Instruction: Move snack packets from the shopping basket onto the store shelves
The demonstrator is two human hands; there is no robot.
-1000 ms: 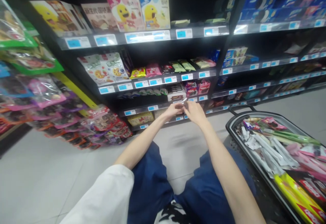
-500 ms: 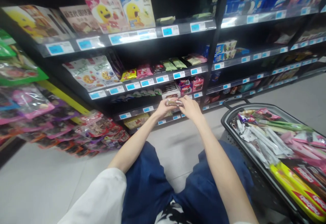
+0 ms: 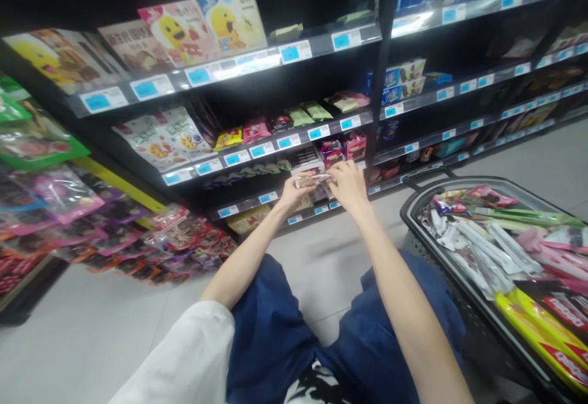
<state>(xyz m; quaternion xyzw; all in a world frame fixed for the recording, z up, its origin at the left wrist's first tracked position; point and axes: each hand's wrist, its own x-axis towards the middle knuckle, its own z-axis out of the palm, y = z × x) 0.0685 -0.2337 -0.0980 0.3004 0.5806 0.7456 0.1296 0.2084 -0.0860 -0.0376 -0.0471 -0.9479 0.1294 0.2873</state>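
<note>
Both hands meet in front of the lower shelves around a small snack packet (image 3: 313, 180) with a pale, brownish wrapper. My left hand (image 3: 294, 196) is closed on the packet's left end, thumb and fingers pinching it. On the other end, the bent fingers of my right hand (image 3: 349, 187) grip the packet from above. Its print is too small and blurred to read. Just behind the hands stand a white display box (image 3: 307, 165) and pink-and-purple wafer packs (image 3: 354, 147) on the low shelf.
To my right stands a black shopping basket (image 3: 407, 211) filled with wrapped snacks, including yellow packs (image 3: 542, 330). Hanging snack bags (image 3: 68, 190) line the left side. Shelves with boxed biscuits (image 3: 229, 21) and cookie pouches (image 3: 160, 138) rise ahead. Grey tiled floor (image 3: 316, 245) lies below.
My right hand has risen slightly and its fingers have shifted on the packet. The packet's pale face shows more. The view has turned a little.
</note>
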